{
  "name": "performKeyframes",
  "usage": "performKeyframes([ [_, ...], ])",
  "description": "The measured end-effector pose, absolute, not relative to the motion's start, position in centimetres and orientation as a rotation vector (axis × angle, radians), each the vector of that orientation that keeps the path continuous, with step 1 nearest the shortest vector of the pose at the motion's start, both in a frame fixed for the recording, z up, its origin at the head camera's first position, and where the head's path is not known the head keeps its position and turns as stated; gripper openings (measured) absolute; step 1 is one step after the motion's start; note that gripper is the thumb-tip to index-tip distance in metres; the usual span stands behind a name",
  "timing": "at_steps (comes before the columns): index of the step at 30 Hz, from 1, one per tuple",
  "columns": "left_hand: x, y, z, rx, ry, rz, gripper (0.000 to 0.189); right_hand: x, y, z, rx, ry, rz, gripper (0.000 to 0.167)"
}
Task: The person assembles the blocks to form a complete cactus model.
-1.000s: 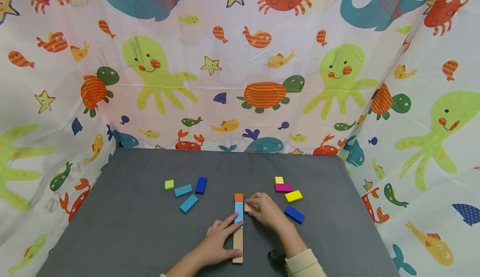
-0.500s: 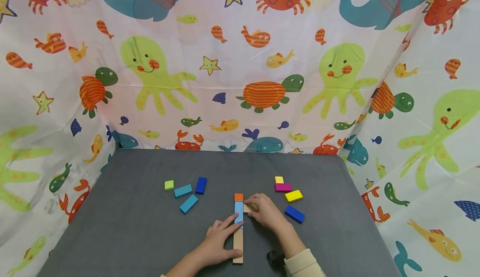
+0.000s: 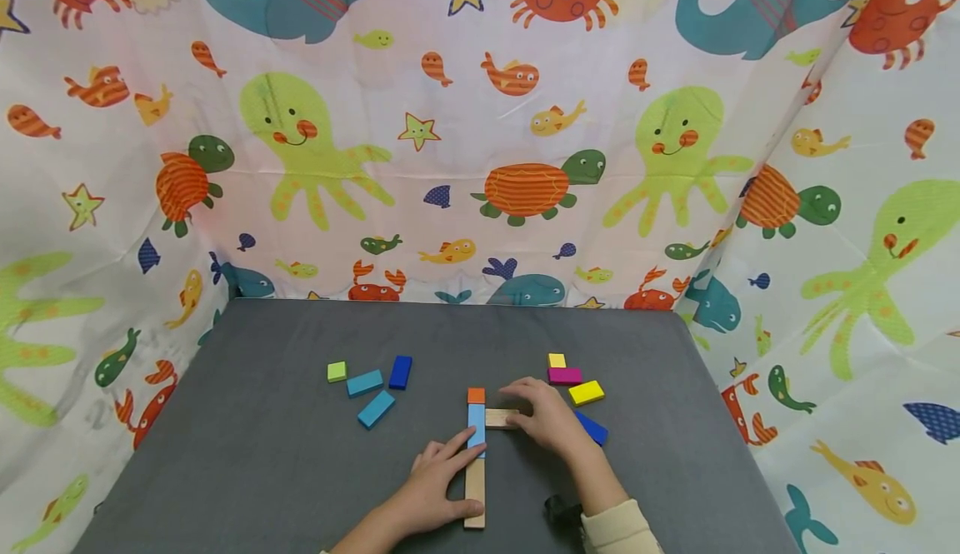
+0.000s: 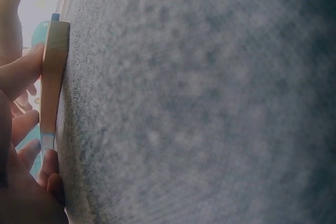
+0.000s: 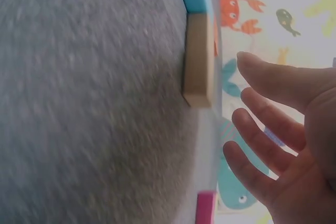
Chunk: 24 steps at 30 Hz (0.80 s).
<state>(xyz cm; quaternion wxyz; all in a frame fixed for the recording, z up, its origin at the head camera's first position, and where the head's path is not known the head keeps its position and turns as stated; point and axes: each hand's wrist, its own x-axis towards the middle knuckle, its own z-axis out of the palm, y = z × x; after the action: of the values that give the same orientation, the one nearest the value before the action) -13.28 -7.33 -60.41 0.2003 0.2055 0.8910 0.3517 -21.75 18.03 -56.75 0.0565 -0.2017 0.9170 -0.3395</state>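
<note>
A straight row on the grey table has an orange block (image 3: 476, 395) at its far end, then a light blue block (image 3: 476, 414), then a long plain wooden block (image 3: 475, 477). My left hand (image 3: 437, 486) rests on this row with fingers spread, fingertips on the light blue part and thumb on the wooden one. A shorter wooden block (image 3: 498, 419) lies crosswise, its end against the row's right side. Beside its right end is my right hand (image 3: 553, 422); in the right wrist view its loose fingers (image 5: 257, 163) stand apart from the wooden block (image 5: 197, 61).
At the left lie a green cube (image 3: 337, 371), two teal blocks (image 3: 376, 409) and a dark blue block (image 3: 401, 372). To the right are yellow blocks (image 3: 586, 392), a magenta block (image 3: 564, 376) and a blue block (image 3: 592, 428). A patterned curtain (image 3: 450, 121) surrounds the table.
The short wooden block has moved left against the row. My right hand, which was pinching it, has let go and drawn back to the right. My left hand has stayed put.
</note>
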Motion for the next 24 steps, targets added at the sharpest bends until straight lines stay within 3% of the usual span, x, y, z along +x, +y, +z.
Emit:
performKeyframes([
  [24, -13.4, -7.6, -61.2, 0.63, 2.488, 1.023, 0.082, -20.6, 24.2, -55.7, -0.428, 2.81, -1.17, 0.052],
])
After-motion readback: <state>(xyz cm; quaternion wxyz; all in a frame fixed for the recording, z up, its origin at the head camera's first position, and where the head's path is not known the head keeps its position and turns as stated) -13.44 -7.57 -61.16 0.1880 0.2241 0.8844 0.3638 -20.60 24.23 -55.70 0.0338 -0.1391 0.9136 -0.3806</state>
